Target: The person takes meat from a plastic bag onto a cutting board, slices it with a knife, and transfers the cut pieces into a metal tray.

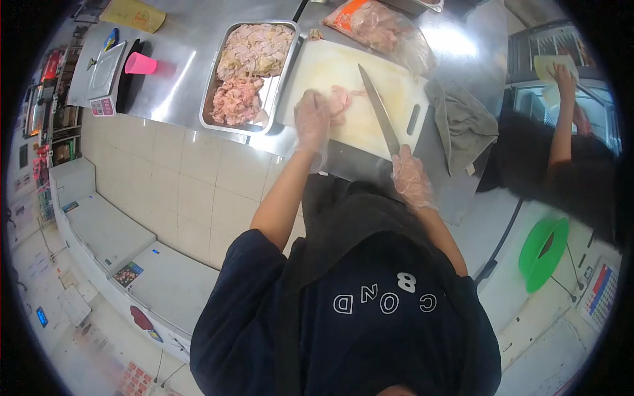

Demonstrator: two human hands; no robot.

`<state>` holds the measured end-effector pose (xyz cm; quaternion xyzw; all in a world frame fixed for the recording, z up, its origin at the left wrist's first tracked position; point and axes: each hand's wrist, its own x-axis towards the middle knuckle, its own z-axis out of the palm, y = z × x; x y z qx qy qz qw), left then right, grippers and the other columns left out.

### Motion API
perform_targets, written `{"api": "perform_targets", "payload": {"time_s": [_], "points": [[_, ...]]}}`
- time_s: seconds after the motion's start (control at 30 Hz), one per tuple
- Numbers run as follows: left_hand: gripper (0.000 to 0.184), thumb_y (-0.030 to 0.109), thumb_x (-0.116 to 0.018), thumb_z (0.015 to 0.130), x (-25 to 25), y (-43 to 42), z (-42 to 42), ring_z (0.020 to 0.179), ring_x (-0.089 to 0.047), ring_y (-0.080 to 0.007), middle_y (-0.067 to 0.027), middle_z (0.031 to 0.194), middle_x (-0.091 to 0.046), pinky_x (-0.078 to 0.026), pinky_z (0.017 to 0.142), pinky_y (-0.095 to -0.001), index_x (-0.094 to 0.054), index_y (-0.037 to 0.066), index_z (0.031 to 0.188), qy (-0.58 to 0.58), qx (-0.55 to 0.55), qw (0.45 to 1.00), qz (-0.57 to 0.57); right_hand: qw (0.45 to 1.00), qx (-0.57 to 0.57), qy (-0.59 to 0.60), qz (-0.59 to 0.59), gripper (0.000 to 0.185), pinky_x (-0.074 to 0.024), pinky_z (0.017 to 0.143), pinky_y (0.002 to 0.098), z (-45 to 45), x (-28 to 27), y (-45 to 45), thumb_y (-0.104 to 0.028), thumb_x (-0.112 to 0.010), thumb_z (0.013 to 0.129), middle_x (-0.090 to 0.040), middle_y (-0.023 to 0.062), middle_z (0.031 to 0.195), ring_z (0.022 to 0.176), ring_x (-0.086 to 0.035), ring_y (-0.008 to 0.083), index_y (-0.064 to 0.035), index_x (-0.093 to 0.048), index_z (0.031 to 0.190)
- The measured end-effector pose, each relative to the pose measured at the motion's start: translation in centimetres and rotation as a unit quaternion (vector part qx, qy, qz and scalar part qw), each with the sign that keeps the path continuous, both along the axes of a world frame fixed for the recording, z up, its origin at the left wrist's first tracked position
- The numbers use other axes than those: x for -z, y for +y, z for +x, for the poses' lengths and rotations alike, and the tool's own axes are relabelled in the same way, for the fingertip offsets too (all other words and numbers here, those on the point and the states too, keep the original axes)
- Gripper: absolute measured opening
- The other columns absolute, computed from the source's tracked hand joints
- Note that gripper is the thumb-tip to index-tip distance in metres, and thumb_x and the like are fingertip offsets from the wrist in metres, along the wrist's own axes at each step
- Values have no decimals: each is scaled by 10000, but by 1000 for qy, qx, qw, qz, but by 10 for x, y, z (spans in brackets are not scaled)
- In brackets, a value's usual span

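Right hand (411, 178) was wrapped round the handle of the knife (380, 111); left hand (312, 120) was blurry beside the pink meat (339, 100) on the cutting board (320, 63), couldn't tell if pinching. Meat looked floppy and slippery, probably best pinned flat.

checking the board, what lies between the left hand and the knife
The head view shows pink meat on the white board between the left hand and knife.

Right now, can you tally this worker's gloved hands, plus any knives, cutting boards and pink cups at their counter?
Gloved left hand and gloved right hand: 2
Knife: 1
Cutting board: 1
Pink cup: 1
Total: 5
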<state>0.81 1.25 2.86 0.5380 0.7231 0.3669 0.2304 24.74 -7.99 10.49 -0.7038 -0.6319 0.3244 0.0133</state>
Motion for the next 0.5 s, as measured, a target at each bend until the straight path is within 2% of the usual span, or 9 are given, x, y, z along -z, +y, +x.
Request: {"api": "perform_targets", "payload": {"time_s": [0.07,0.2,0.27,0.3,0.37,0.4,0.43,0.47,0.5], "points": [[178,135,-622,912,3,-11,-7,915,-662,-453,-268,912,-682,-501,791,-522,-639,15,1043,65,-3,997,-40,1000,-11,-20,15,248,-470,776,652,3,5,-2,-277,-480,1074,-652,333,888,890,-628,555,-47,-489,1166],[151,122,-616,911,15,-13,-17,921,-666,-440,-241,938,-695,-494,826,-549,-645,26,1024,59,11,997,-40,999,-32,-42,-1,223,-522,804,626,-12,-31,8,-237,-439,1085,-690,305,906,924,-669,526,-25,-502,1105],[131,124,-616,909,35,-10,-16,950,-656,-413,-204,1003,-693,-485,857,-541,-652,30,993,169,-81,957,223,995,-99,-21,-10,238,-525,829,612,-19,-46,13,-224,-381,1089,-692,308,935,958,-673,513,-22,-503,1118],[131,124,-616,909,55,-9,-16,950,-656,-413,-204,1003,-693,-485,857,-541,-652,30,993,168,-76,956,226,995,-94,-20,-8,238,-525,829,612,-18,-44,17,-224,-381,1089,-692,308,935,958,-673,513,-22,-503,1118],[151,138,-610,912,74,-4,-7,993,-637,-389,-182,1062,-678,-471,879,-534,-647,21,999,266,-10,957,117,983,-166,-56,-58,265,-523,870,596,-14,-37,30,-209,-351,1082,-694,311,970,993,-678,501,-8,-509,1151],[157,142,-609,913,68,-1,3,1008,-631,-381,-175,1081,-673,-467,887,-531,-646,18,1001,297,13,951,83,984,-162,-58,-55,265,-523,870,596,-15,-41,34,-209,-351,1082,-694,311,970,993,-678,501,-8,-509,1151],[171,155,-604,917,18,3,25,1021,-619,-369,-177,1091,-663,-458,891,-522,-644,9,996,254,-1,967,36,980,-168,-65,-81,262,-521,884,592,-15,-49,40,-193,-359,1073,-694,311,988,1009,-679,494,-2,-508,1173],[187,168,-599,922,-9,3,39,1034,-607,-357,-179,1102,-653,-449,896,-513,-643,0,991,209,-16,978,-15,976,-174,-72,-109,264,-519,899,587,-15,-52,43,-178,-366,1064,-695,311,1005,1025,-679,486,3,-507,1194],[187,168,-599,922,1,4,41,1034,-607,-357,-179,1102,-653,-449,896,-513,-643,0,991,206,-16,978,-18,975,-174,-75,-113,264,-519,899,587,-14,-45,43,-178,-366,1064,-695,311,1005,1025,-679,486,3,-507,1194]]}}
